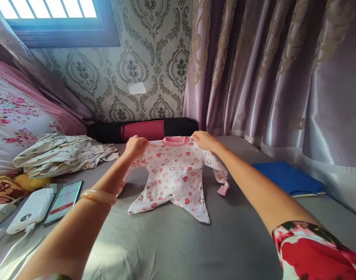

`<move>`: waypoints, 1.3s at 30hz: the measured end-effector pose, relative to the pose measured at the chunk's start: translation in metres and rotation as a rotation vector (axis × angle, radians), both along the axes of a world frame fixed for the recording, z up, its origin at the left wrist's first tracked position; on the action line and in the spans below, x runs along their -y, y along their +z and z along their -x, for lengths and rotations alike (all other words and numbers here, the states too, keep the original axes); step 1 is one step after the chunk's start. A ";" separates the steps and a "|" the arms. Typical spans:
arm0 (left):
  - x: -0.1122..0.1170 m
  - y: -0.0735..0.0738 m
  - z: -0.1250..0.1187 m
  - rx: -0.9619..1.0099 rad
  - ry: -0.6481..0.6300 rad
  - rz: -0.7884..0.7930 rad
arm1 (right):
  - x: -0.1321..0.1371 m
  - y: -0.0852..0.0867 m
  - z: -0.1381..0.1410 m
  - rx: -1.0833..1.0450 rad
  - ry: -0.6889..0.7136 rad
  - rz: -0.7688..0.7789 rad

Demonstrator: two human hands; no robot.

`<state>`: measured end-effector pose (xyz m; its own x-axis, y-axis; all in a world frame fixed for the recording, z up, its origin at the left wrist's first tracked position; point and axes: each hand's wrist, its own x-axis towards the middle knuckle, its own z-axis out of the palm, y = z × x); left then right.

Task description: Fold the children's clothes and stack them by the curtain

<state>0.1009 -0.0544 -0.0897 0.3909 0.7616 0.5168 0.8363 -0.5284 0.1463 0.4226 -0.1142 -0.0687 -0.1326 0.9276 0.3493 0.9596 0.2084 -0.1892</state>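
Note:
A small white long-sleeved shirt point(174, 175) with pink and red hearts and a pink neckband hangs between my hands, its hem spread toward me on the grey sheet. My left hand point(136, 146) is closed on the shirt's left shoulder. At the other shoulder, my right hand point(203, 140) grips the cloth beside the neckband. Both sleeves droop outward, and the right one ends in a pink cuff point(223, 189). The left sleeve is partly hidden behind my left forearm, which wears a pale bangle point(98, 196).
Rumpled patterned clothes point(64, 155) lie at the left, near a phone point(64, 202) and a white power bank point(32, 210) with a cable. A folded blue cloth point(288, 178) rests at the right. A black and red bolster point(142, 130) runs along the wall, beside long curtains point(253, 70).

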 end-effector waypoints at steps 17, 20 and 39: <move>0.051 0.040 -0.005 0.370 0.114 -0.407 | 0.046 0.042 0.007 -0.077 -0.053 -0.590; 0.069 0.062 -0.005 0.406 0.080 -0.413 | 0.067 0.062 0.010 -0.035 -0.072 -0.637; 0.163 0.135 0.012 0.454 0.071 -0.575 | 0.152 0.133 0.025 0.018 -0.052 -0.828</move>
